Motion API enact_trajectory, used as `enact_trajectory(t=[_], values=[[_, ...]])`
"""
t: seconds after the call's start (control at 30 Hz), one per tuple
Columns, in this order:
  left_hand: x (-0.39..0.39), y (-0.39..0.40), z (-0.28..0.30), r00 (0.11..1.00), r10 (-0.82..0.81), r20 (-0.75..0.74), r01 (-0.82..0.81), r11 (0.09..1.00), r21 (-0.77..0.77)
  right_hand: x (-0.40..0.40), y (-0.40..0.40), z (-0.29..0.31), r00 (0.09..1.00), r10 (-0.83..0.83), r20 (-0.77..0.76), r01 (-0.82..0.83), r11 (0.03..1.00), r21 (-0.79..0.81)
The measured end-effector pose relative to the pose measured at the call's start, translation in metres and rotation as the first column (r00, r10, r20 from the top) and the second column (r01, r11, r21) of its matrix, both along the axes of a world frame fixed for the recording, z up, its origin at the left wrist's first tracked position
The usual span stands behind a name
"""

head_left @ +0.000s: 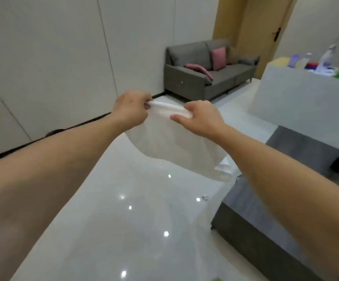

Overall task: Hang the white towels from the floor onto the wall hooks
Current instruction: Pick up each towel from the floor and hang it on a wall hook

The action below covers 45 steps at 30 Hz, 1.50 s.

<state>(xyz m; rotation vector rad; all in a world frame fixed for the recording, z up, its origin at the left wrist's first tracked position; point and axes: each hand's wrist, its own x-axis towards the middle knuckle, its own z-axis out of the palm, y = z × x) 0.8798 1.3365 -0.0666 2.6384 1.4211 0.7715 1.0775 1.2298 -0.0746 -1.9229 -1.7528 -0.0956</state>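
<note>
A white towel hangs in the air in front of me, held up by its top edge. My left hand pinches the left end of that edge. My right hand grips the right end, with the thumb lying along the cloth. The edge is bunched between the two hands, which are close together. The rest of the towel sags down over the glossy white floor. No wall hooks are in view.
A pale panelled wall runs along the left. A grey sofa with pink cushions stands at the far end beside a wooden door. A white counter with bottles is at the right, and a grey upholstered piece lies below my right arm.
</note>
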Motion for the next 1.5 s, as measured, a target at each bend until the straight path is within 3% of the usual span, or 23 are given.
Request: enact_trajectory(t=[0.17, 0.3, 0.47, 0.67, 0.97, 1.1, 1.3, 1.5], values=[[-0.184, 0.034, 0.045, 0.964, 0.262, 0.032, -0.264, 0.962, 0.074, -0.158, 0.095, 0.037, 0.956, 0.284, 0.071, -0.284, 0.959, -0.008], [-0.304, 0.047, 0.063, 0.887, 0.458, 0.064, -0.463, 0.879, 0.115, -0.275, 0.164, 0.059, 0.865, 0.491, 0.104, -0.494, 0.870, 0.000], [-0.425, 0.065, 0.080, 0.743, 0.662, 0.103, -0.668, 0.721, 0.183, -0.408, 0.251, 0.092, 0.695, 0.707, 0.131, -0.715, 0.698, 0.030], [-0.533, 0.094, 0.115, 0.521, 0.853, 0.032, -0.829, 0.497, 0.259, -0.546, 0.341, 0.113, 0.452, 0.889, 0.073, -0.892, 0.450, 0.044], [-0.662, 0.092, 0.111, 0.176, 0.981, -0.084, -0.972, 0.186, 0.144, -0.740, 0.397, 0.109, 0.078, 0.991, -0.112, -0.997, 0.075, -0.032], [-0.728, 0.086, 0.090, 0.049, 0.994, -0.101, -0.993, 0.059, 0.104, -0.823, 0.395, 0.093, -0.041, 0.975, -0.219, -0.996, -0.058, -0.072], [-0.855, 0.089, 0.086, -0.022, 0.999, -0.048, -0.996, -0.018, 0.090, -0.972, 0.409, 0.094, -0.151, 0.956, -0.251, -0.976, -0.184, -0.115], [-1.012, 0.114, 0.107, -0.063, 0.995, -0.080, -0.998, -0.064, -0.014, -1.132, 0.435, 0.124, -0.202, 0.958, -0.202, -0.965, -0.230, -0.126]])
